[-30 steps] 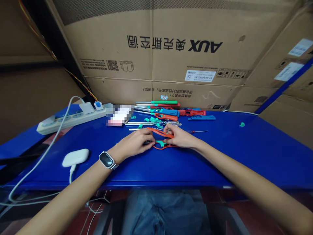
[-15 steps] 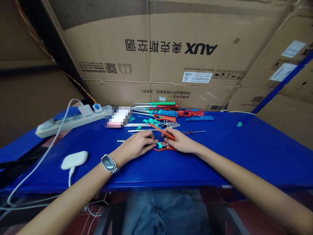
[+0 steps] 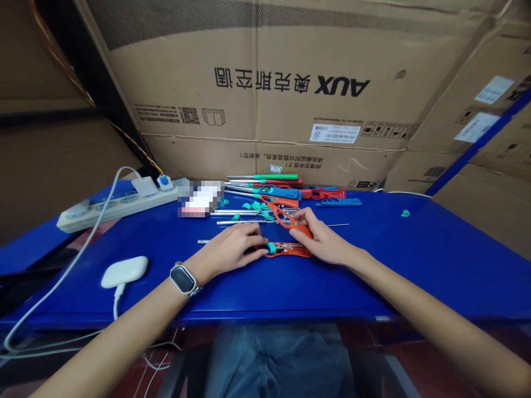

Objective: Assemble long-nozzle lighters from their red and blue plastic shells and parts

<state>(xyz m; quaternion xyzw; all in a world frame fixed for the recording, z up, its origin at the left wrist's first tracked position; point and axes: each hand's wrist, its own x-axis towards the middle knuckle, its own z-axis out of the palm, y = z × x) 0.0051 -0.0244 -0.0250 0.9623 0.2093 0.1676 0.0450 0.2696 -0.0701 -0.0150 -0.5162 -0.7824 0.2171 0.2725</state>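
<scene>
Hiding part of the wired orange shell (image 3: pixel 295 254): left hand (image 3: pixel 237 244)

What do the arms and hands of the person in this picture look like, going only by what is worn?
No sleeve shows on the left forearm or right forearm, and neither the left hand nor right hand wears a glove. The left wrist carries a silver-coloured watch with a dark, rounded rectangular face; none shows on the right.

1 head cam, facing fwd/down over tbl (image 3: pixel 435 249); hands (image 3: pixel 234 246) fairly near, approx. mid-view.
</scene>
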